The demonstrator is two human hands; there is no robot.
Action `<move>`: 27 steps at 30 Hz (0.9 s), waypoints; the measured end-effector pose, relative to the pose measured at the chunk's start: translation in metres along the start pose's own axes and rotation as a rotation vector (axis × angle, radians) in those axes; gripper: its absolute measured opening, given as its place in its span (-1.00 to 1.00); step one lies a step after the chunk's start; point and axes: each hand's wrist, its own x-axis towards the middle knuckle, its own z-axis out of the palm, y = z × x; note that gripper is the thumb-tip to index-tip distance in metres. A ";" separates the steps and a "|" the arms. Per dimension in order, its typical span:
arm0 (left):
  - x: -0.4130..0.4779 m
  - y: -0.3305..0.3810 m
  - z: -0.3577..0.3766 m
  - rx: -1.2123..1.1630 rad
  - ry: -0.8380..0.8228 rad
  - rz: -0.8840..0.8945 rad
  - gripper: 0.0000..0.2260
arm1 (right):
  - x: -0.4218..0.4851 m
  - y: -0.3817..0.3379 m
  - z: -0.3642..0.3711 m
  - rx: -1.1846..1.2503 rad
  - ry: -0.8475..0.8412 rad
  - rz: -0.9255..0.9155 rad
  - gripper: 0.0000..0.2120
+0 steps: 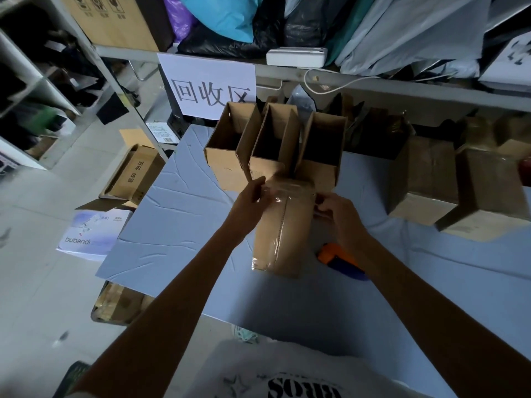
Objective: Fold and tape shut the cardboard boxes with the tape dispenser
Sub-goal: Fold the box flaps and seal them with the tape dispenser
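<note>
Head view, middle of the tabletop: sealing the far end of the cardboard box, by the look of it?

Seems so. Already taped along the top seam with clear tape; now smoothing a cross strip down over the far end. Judged as late in this box, with three open boxes waiting along the far edge.

How to finish it cleanly?

Rub outward from the seam toward both corners, then down the sides, chasing out bubbles and creases. Keep the box square on the tabletop meanwhile; avoid peeling up an end already stuck.

And the left hand?

Reaching in from the near left, forearm straight. Pressing at the box's far left corner with fingers straight and close together over the tape end; impossible to tell about any thumb pinch.

Right hand?

Reaching in from the near right, wrist bent inward. Gripping the far right edge of the box with curled fingers, apparently pinning the other tape end; blurred, so stated loosely.

Tape dispenser?

Lying on the tabletop just beside the box's near right side, orange and blue, partly hidden under the right forearm, in neither hand. Worth leaving within reach for the next box.
</note>
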 end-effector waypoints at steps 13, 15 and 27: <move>-0.074 -0.048 0.032 -0.012 0.074 0.014 -0.42 | -0.045 0.067 -0.006 -0.142 -0.060 -0.290 -0.59; -0.084 -0.035 0.046 -0.027 0.098 0.085 -0.45 | -0.057 0.062 -0.015 -0.077 -0.014 -0.264 -0.61; -0.087 0.055 0.128 -0.084 -0.176 0.428 -0.49 | -0.123 0.021 -0.101 -0.052 0.430 -0.351 -0.66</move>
